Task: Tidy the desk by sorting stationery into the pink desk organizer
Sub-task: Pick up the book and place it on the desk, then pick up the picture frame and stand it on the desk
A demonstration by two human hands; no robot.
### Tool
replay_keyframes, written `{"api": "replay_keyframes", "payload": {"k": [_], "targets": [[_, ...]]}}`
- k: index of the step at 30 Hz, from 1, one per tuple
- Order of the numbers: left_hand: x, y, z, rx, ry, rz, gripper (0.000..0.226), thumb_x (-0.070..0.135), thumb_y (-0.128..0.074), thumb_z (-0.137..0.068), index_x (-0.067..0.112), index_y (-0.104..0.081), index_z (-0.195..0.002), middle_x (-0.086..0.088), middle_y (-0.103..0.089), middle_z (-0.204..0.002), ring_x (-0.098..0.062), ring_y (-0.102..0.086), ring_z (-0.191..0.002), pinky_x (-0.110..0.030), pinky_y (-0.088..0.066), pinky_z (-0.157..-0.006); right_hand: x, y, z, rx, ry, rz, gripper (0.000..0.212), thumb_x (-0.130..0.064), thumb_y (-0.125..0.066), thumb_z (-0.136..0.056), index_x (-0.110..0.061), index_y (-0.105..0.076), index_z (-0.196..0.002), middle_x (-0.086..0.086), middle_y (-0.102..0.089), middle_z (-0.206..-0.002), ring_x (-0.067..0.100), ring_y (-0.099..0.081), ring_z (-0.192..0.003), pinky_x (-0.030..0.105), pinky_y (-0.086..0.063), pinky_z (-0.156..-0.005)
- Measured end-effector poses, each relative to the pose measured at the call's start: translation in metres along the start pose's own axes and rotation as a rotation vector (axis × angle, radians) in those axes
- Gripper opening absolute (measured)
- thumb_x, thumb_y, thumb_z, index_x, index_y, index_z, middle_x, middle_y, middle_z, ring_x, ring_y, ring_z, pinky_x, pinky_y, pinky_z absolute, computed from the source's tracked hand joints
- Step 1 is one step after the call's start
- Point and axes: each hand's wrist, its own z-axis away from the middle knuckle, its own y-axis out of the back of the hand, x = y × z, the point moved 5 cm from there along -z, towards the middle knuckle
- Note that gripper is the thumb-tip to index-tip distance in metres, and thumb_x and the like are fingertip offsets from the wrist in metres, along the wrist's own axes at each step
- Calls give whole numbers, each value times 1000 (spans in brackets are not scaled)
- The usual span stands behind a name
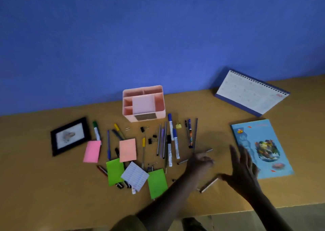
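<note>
Pink organizer [161,105] stands upright at 12 o'clock on the desk [35,178], back against the blue wall [158,37]; the stationery lies loose on the desk at its 6 o'clock. Left hand [200,161] is at 4 o'clock from the organizer, fingers curled down onto a grey pen [209,150] that lies diagonally under it; it looks like a pinch, but blur hides whether the pen is off the desk. Right hand [244,169] is open with fingers spread and holds nothing; it sits at 3 o'clock of the left hand, partly over the near left edge of the blue notebook [263,148]. A second grey pen [209,185] lies at 7 o'clock of the right hand, just beside the thumb. In the pile: white markers with blue caps [173,136] at 6 o'clock of the organizer; black binder clips [149,140]; a green-capped marker [96,130]; pink [91,151], peach [127,150] and green sticky notes [157,183]; a white lined pad [134,176]. Picture frame [70,136] is at 9 o'clock of the pile; calendar [251,92] is at 2 o'clock, by the wall.
</note>
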Motion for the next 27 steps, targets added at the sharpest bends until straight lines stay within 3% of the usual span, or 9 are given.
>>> {"api": "replay_keyframes", "payload": {"k": [3,7,10,14,18,21,27], "targets": [[-4,47,11,66,-45,60,46,21,-78,-95,24,-67,-139,4,-75,-123,-15,-72,-114,-40,-62,-103,-55,-11,4,-15,82,-86,136,-58,-89,-76,-34,6,-170,1,16,-178,31,9,-164,64,-18,-127],[-18,109,25,149,-79,153,31,11,-74,-97,18,-74,-127,-5,-77,-118,-25,-75,-110,-42,-62,-97,-122,-21,5,-34,224,-130,123,-53,-87,-81,-30,-7,-171,3,3,-179,31,0,-165,62,-22,-127],[-30,158,34,198,-82,335,26,-2,-70,-94,18,-76,-109,-7,-78,-103,-28,-74,-100,-41,-60,-93,-171,-23,6,-21,349,-138,112,-51,-86,-84,-29,-17,-170,3,-8,-179,27,-8,-164,58,-24,-127],[-45,226,48,279,-90,492,19,-5,-64,-98,6,-71,-111,-9,-73,-91,-22,-70,-88,-36,-57,-84,-237,-26,6,-21,554,-170,104,-50,-86,-84,-20,-31,-167,9,-25,-175,32,-20,-163,58,-30,-126],[-58,290,62,402,-91,678,16,-3,-61,-102,9,-71,-100,-14,-71,-91,-21,-70,-81,-32,-54,-80,-301,-36,4,-77,686,-104,98,-59,-73,-92,-18,-29,-168,12,-21,-176,34,-17,-163,59,-26,-128],[-69,332,71,478,-90,788,14,0,-58,-106,6,-70,-111,-12,-73,-91,-21,-71,-82,-30,-56,-78,-348,-42,1,-101,736,-54,97,-70,-58,-91,-19,-29,-168,10,-23,-175,31,-20,-162,55,-25,-129],[-81,399,79,574,-119,978,16,0,-55,-108,4,-65,-120,-17,-74,-99,-26,-72,-86,-34,-57,-86,-430,-56,-5,-158,859,3,98,-57,-74,-92,-23,-24,-169,8,-16,-178,28,-13,-164,51,-20,-129]]}}
